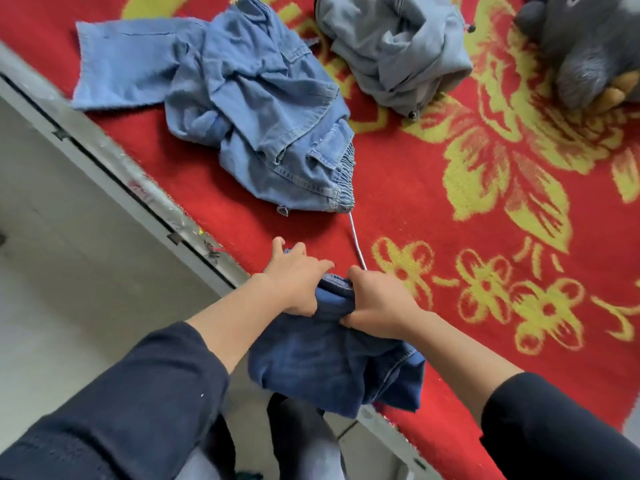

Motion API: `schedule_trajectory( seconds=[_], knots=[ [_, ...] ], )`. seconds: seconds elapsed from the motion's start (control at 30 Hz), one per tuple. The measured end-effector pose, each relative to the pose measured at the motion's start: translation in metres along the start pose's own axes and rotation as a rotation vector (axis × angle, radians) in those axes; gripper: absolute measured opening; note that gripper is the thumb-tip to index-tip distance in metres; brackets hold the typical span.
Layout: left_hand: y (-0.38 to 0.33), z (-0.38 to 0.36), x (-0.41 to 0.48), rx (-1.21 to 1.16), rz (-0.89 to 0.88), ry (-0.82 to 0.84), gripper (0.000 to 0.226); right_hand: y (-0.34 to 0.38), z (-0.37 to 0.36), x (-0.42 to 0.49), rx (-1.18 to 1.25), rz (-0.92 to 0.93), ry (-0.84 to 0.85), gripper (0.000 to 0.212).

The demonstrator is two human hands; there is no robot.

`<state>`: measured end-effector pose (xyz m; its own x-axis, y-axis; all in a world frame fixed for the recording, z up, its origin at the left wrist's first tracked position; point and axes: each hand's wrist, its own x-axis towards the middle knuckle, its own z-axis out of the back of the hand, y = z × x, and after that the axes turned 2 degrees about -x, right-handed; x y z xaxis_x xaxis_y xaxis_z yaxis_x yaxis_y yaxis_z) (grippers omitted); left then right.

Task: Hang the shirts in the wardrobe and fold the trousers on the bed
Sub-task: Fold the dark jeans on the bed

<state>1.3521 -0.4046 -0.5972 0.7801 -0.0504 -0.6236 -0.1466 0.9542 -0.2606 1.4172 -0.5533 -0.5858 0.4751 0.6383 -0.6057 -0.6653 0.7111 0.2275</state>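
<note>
Dark blue denim trousers hang bunched over the near edge of the bed. My left hand and my right hand both grip their top edge, close together. Light blue denim trousers with an elastic waistband lie crumpled farther back on the red and yellow blanket. A pale grey-blue garment lies in a heap at the back. A thin white cord runs from the light trousers toward my right hand.
A grey plush toy sits at the far right corner. The grey bed frame runs diagonally along the left, with pale floor beyond it. My legs stand against the bed's edge at the bottom.
</note>
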Motion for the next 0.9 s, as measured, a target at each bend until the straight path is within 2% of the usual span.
schedule_trajectory(
  seconds=[0.1, 0.17, 0.3, 0.4, 0.5, 0.63, 0.73, 0.8, 0.9],
  knots=[
    [0.042, -0.012, -0.06, -0.035, 0.079, -0.006, 0.03, 0.066, 0.007, -0.001, -0.164, 0.208, -0.024, 0.034],
    [0.073, -0.021, -0.102, -0.105, 0.146, -0.054, 0.021, 0.115, 0.011, 0.005, -0.215, 0.304, -0.035, 0.035],
    [0.151, -0.043, -0.185, -0.201, 0.314, -0.209, 0.025, 0.221, 0.011, 0.03, -0.258, 0.42, -0.029, 0.045],
    [0.212, -0.068, -0.243, -0.242, 0.429, -0.34, 0.043, 0.304, -0.001, 0.055, -0.303, 0.498, 0.03, 0.042],
    [0.269, -0.107, -0.302, -0.205, 0.497, -0.489, 0.039, 0.391, -0.027, 0.077, -0.358, 0.574, 0.086, 0.032],
    [0.342, -0.172, -0.39, -0.141, 0.632, -0.662, 0.04, 0.512, -0.072, 0.087, -0.463, 0.741, 0.011, 0.042],
    [0.385, -0.212, -0.455, -0.143, 0.745, -0.683, 0.045, 0.594, -0.106, 0.086, -0.583, 0.948, -0.089, 0.044],
    [0.41, -0.229, -0.493, -0.184, 0.812, -0.708, 0.044, 0.642, -0.121, 0.085, -0.611, 0.999, -0.119, 0.047],
    [0.449, -0.25, -0.54, -0.279, 0.883, -0.681, 0.042, 0.71, -0.137, 0.092, -0.617, 1.082, -0.031, 0.048]
  ],
)
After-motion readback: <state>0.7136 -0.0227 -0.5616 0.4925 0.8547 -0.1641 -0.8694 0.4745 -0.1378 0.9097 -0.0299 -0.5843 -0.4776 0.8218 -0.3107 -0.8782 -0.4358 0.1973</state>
